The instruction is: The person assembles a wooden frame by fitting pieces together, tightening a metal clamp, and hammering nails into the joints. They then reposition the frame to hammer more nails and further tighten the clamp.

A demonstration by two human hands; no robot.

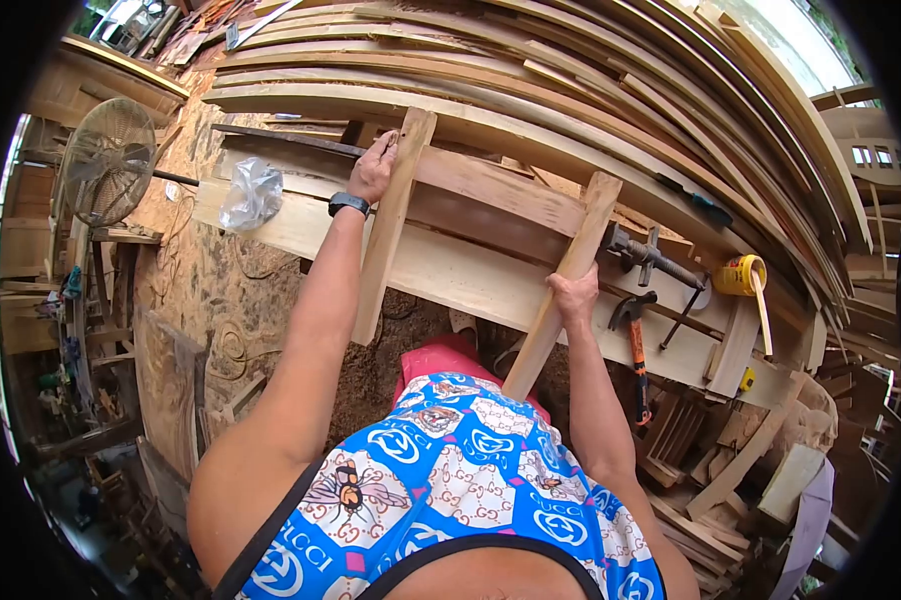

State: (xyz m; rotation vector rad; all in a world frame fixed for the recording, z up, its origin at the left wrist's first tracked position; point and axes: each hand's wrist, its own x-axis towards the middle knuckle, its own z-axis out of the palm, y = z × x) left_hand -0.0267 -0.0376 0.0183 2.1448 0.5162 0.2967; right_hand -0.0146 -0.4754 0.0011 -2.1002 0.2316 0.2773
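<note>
My left hand [374, 168] grips the upper part of a light wooden slat [389, 240] that stands tilted against the long planks of the workbench [451, 270]. A black watch is on that wrist. My right hand [575, 297] is closed around a second wooden slat [561, 290], which leans against the same planks further right. Both slats run roughly parallel from the bench down toward my body.
A hammer with an orange handle [636, 345], a metal clamp [651, 255] and a yellow tape measure [743, 275] lie on the bench to the right. A crumpled plastic bag [251, 195] sits at left. Curved boards [611, 90] are stacked behind; a fan [109, 160] stands left.
</note>
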